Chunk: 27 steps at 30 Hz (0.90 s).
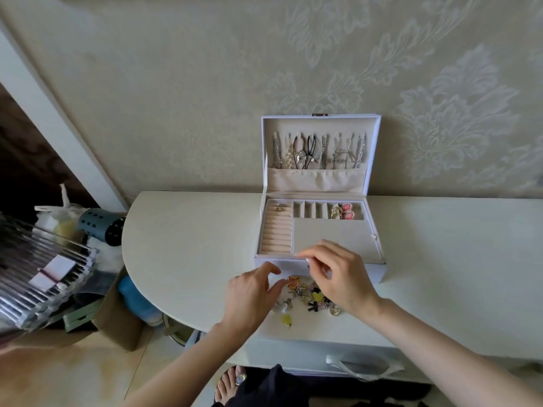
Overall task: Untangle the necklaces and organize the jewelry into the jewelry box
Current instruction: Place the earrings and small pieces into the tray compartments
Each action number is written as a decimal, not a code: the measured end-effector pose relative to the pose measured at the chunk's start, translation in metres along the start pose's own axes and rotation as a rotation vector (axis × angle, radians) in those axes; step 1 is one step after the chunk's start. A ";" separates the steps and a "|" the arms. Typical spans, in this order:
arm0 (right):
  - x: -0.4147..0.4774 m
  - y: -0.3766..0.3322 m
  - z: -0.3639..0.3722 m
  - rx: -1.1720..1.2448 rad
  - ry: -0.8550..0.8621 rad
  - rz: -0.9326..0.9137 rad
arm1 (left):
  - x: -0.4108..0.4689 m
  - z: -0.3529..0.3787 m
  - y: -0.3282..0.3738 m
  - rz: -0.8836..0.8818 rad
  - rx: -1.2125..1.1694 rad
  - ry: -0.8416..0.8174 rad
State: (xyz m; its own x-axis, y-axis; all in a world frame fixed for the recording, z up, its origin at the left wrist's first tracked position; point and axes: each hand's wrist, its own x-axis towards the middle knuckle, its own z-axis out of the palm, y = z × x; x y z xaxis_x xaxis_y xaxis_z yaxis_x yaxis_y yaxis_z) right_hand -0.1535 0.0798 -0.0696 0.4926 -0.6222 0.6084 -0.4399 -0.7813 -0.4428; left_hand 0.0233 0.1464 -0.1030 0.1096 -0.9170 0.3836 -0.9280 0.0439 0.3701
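A white jewelry box [320, 264] stands open against the wall. Several necklaces [318, 151] hang inside its lid. Its tray holds ring rolls [276, 230], pink earrings [347, 211] in a small compartment, and a bare flat section [335, 233]. A pile of small jewelry [308, 295] lies on the table in front of the box. My left hand [249, 295] hovers at the pile's left, its loosely spread fingertips next to an orange-gold piece [292, 282]. My right hand [338, 274] is above the pile at the box's front edge, thumb and forefinger brought together; nothing visible between them.
The white table [191, 245] has a rounded left edge. To its left sit cardboard boxes, a teal perforated cup [100, 227] and a stack of clear sleeves [44, 274]. A drawer handle [361, 368] shows below the table's front edge, with a sandalled foot beneath.
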 end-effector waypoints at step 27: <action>-0.043 0.024 -0.024 -0.095 -0.431 0.353 | -0.016 -0.021 -0.023 -0.087 -0.041 -0.162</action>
State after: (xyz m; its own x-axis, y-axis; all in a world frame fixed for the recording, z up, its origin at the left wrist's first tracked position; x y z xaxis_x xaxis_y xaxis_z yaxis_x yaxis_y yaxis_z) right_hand -0.2033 0.0894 -0.0904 0.5570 -0.8244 0.1009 -0.6895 -0.5267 -0.4973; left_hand 0.0508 0.1688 -0.0998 0.1268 -0.9698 0.2083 -0.9017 -0.0251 0.4317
